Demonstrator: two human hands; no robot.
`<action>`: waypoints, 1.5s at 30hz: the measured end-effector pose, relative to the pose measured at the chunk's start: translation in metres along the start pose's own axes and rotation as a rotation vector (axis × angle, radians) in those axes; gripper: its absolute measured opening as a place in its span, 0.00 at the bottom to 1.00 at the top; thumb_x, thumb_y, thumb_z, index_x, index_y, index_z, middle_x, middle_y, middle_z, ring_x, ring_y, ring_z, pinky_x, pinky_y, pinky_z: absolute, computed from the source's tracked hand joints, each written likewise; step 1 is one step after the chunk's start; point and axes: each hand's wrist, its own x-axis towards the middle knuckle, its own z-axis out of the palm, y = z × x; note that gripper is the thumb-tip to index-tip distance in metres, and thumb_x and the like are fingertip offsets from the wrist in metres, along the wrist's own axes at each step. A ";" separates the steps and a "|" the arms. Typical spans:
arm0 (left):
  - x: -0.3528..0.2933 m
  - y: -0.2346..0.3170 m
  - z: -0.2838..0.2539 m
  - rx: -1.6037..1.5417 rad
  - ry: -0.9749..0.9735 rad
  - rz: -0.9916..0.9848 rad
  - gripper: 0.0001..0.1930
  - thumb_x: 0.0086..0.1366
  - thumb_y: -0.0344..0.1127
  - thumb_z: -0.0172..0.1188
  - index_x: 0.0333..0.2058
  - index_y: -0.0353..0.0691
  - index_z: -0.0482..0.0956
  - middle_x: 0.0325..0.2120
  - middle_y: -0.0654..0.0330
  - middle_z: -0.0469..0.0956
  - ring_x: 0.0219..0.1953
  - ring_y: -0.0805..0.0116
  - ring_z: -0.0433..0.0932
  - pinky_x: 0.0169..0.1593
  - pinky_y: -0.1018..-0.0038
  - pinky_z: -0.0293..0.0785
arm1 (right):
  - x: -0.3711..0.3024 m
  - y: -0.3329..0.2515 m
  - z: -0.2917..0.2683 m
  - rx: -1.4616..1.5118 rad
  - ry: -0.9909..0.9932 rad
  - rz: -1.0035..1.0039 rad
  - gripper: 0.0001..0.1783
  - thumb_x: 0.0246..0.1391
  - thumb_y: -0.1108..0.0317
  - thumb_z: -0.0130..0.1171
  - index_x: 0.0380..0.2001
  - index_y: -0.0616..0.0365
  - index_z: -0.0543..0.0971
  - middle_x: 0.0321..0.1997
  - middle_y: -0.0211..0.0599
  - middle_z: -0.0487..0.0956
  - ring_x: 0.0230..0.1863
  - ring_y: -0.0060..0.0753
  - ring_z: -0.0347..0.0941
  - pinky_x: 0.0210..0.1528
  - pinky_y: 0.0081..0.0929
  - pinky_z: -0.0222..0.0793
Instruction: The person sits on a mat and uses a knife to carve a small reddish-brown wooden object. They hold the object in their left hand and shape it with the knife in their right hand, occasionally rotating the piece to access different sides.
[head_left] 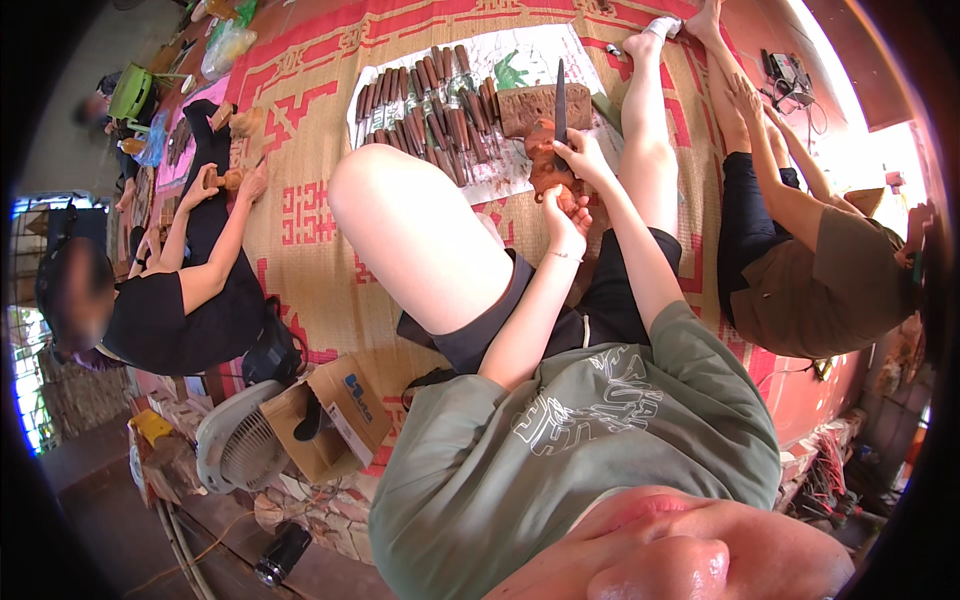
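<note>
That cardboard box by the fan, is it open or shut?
Open. The cardboard box beside the fan has its flaps spread apart, and a dark thing lies inside.

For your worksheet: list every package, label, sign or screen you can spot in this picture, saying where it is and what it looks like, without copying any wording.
Cardboard box: on the floor beside the fan, brown, open-topped, with a blue printed mark on one flap.
Clear plastic bag: far end of the mat, crumpled, yellowish-green contents.
Printed sheet: under the carving tools, white with green drawings.
No screens or signs visible.
</note>
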 end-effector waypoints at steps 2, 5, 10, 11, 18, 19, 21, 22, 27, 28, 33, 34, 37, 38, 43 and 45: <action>0.000 0.002 0.002 -0.018 0.012 -0.009 0.17 0.50 0.52 0.52 0.15 0.48 0.61 0.18 0.59 0.74 0.13 0.74 0.67 0.18 0.80 0.66 | -0.002 -0.003 0.000 -0.005 0.048 -0.033 0.14 0.48 0.63 0.56 0.33 0.64 0.74 0.17 0.34 0.70 0.18 0.22 0.64 0.21 0.23 0.61; 0.001 0.001 0.001 -0.004 0.005 -0.001 0.17 0.50 0.52 0.52 0.15 0.48 0.61 0.18 0.59 0.74 0.13 0.74 0.67 0.18 0.80 0.67 | -0.004 -0.002 0.001 -0.008 0.086 -0.064 0.13 0.49 0.64 0.56 0.32 0.64 0.73 0.20 0.38 0.72 0.19 0.23 0.66 0.22 0.22 0.63; 0.004 0.004 -0.004 -0.015 0.001 -0.021 0.17 0.50 0.51 0.52 0.15 0.48 0.61 0.18 0.59 0.74 0.13 0.74 0.68 0.18 0.80 0.67 | -0.003 -0.011 0.004 0.064 0.163 -0.036 0.13 0.48 0.66 0.56 0.34 0.65 0.74 0.23 0.38 0.75 0.23 0.24 0.70 0.26 0.23 0.66; 0.004 0.003 -0.003 -0.016 0.025 -0.036 0.17 0.50 0.51 0.52 0.16 0.48 0.61 0.18 0.58 0.74 0.13 0.74 0.68 0.18 0.81 0.67 | -0.001 -0.008 0.001 0.077 0.156 -0.022 0.13 0.48 0.66 0.56 0.35 0.65 0.74 0.23 0.38 0.75 0.23 0.24 0.70 0.26 0.23 0.66; 0.006 -0.001 -0.004 -0.002 0.009 -0.010 0.16 0.47 0.51 0.53 0.21 0.43 0.67 0.17 0.61 0.73 0.14 0.74 0.67 0.18 0.81 0.66 | 0.000 0.004 -0.006 0.127 -0.079 0.029 0.16 0.47 0.66 0.57 0.38 0.63 0.74 0.27 0.37 0.76 0.29 0.23 0.69 0.34 0.23 0.66; 0.007 -0.001 -0.005 -0.003 0.011 -0.012 0.16 0.48 0.51 0.52 0.19 0.45 0.65 0.17 0.60 0.73 0.14 0.74 0.67 0.19 0.81 0.66 | -0.001 0.008 -0.003 0.084 -0.057 -0.012 0.16 0.47 0.65 0.57 0.38 0.63 0.74 0.26 0.37 0.75 0.28 0.23 0.68 0.33 0.23 0.66; 0.008 0.001 -0.007 -0.006 0.010 -0.011 0.18 0.49 0.52 0.51 0.15 0.47 0.61 0.17 0.59 0.73 0.13 0.73 0.67 0.19 0.80 0.66 | 0.002 0.006 0.000 -0.003 -0.014 -0.101 0.16 0.47 0.65 0.57 0.38 0.63 0.74 0.25 0.37 0.75 0.27 0.23 0.68 0.32 0.23 0.66; 0.008 0.002 -0.009 -0.001 0.005 -0.007 0.18 0.49 0.52 0.51 0.14 0.47 0.60 0.17 0.59 0.73 0.13 0.73 0.67 0.19 0.80 0.66 | 0.001 0.001 0.000 0.012 0.067 -0.136 0.14 0.47 0.65 0.57 0.36 0.63 0.74 0.23 0.35 0.73 0.25 0.22 0.66 0.29 0.22 0.64; 0.000 0.002 -0.004 -0.009 0.018 -0.005 0.17 0.49 0.52 0.51 0.15 0.47 0.61 0.17 0.60 0.73 0.13 0.73 0.67 0.19 0.80 0.66 | 0.006 0.011 -0.001 0.066 -0.045 -0.017 0.14 0.47 0.65 0.57 0.36 0.62 0.74 0.22 0.33 0.73 0.23 0.21 0.65 0.27 0.21 0.63; -0.001 0.002 -0.003 -0.008 0.035 -0.004 0.17 0.49 0.52 0.51 0.15 0.47 0.61 0.17 0.60 0.73 0.13 0.73 0.67 0.19 0.80 0.65 | 0.008 0.015 -0.002 0.089 -0.101 0.019 0.14 0.47 0.65 0.57 0.36 0.63 0.74 0.22 0.32 0.73 0.23 0.20 0.65 0.27 0.21 0.63; 0.004 0.004 -0.006 -0.010 -0.005 0.007 0.15 0.52 0.51 0.50 0.22 0.46 0.65 0.17 0.59 0.73 0.14 0.73 0.67 0.18 0.80 0.65 | -0.010 -0.010 -0.005 0.030 0.127 -0.120 0.13 0.47 0.65 0.57 0.31 0.64 0.74 0.21 0.40 0.74 0.23 0.25 0.68 0.25 0.28 0.65; -0.001 0.000 -0.001 0.009 -0.022 0.023 0.13 0.53 0.49 0.49 0.25 0.45 0.65 0.17 0.58 0.72 0.14 0.72 0.66 0.18 0.80 0.64 | -0.010 -0.005 -0.010 0.004 0.134 -0.024 0.14 0.45 0.63 0.57 0.30 0.64 0.74 0.23 0.47 0.74 0.24 0.33 0.71 0.27 0.30 0.67; 0.004 0.000 -0.005 -0.024 -0.089 0.046 0.13 0.55 0.47 0.47 0.26 0.44 0.69 0.17 0.59 0.71 0.15 0.72 0.66 0.18 0.81 0.63 | -0.008 -0.005 -0.013 -0.132 0.144 -0.087 0.17 0.41 0.60 0.59 0.30 0.64 0.74 0.28 0.51 0.75 0.30 0.45 0.72 0.34 0.35 0.68; 0.000 0.001 0.001 -0.014 -0.082 0.046 0.13 0.55 0.48 0.47 0.26 0.44 0.69 0.17 0.59 0.71 0.15 0.73 0.66 0.17 0.82 0.63 | -0.006 -0.001 -0.014 -0.070 0.036 -0.057 0.17 0.42 0.60 0.58 0.32 0.63 0.74 0.28 0.50 0.75 0.30 0.44 0.73 0.35 0.35 0.68; -0.001 0.001 0.002 0.012 -0.065 -0.020 0.16 0.54 0.49 0.47 0.31 0.43 0.69 0.19 0.62 0.72 0.15 0.75 0.66 0.17 0.84 0.64 | -0.015 -0.004 -0.010 0.068 0.114 -0.115 0.16 0.42 0.67 0.58 0.36 0.61 0.75 0.26 0.46 0.77 0.27 0.37 0.73 0.32 0.32 0.67; -0.001 0.000 0.003 0.073 -0.069 -0.018 0.17 0.53 0.50 0.47 0.33 0.42 0.68 0.19 0.62 0.72 0.16 0.75 0.68 0.19 0.84 0.66 | -0.015 -0.008 -0.016 0.095 0.177 -0.080 0.15 0.42 0.69 0.58 0.36 0.61 0.75 0.25 0.46 0.76 0.27 0.38 0.74 0.31 0.31 0.67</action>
